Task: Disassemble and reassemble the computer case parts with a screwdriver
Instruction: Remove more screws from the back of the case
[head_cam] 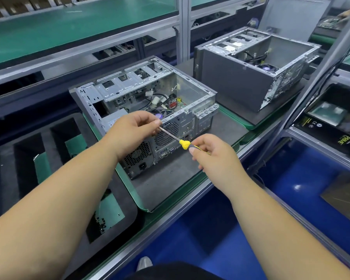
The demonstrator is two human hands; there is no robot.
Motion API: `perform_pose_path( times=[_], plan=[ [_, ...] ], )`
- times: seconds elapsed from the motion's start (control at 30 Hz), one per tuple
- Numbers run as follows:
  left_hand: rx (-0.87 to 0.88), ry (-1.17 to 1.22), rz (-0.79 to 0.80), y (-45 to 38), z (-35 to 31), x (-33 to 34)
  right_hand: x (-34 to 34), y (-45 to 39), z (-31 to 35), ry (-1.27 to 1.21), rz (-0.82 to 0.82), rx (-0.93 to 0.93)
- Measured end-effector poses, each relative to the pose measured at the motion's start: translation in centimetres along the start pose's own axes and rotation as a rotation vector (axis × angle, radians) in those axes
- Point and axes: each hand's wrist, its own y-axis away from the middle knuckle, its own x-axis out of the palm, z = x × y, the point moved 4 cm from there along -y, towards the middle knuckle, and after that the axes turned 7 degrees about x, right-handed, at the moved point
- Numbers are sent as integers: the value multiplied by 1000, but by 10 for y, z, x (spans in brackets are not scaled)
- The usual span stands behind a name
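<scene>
Both hands hold one tool: the right hand [212,153] curls around the yellow-and-black handle of a slim steel-shafted screwdriver [178,140], while the left hand [135,128] pinches the shaft's tip, probably steadying it or seating a screw. Just behind them the open silver metal computer case [148,110] lies on a grey mat [180,178] on the worktop, its rear panel facing the person for access; a second grey case [251,71] sits well apart.
</scene>
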Motion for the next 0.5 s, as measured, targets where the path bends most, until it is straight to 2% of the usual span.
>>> perform_pose_path(
  times=[0.13,0.23,0.33,0.5],
  plan=[
    [230,-521,56,-20,1,-5,11,-5,-27,7,-15,134],
    [191,-765,171,-35,16,-6,21,-8,-49,39,-12,235],
    [104,-860,293,-41,31,-3,32,-10,-63,75,-2,303],
    [128,-905,293,-45,38,-4,51,-12,-70,65,12,360]
  ],
)
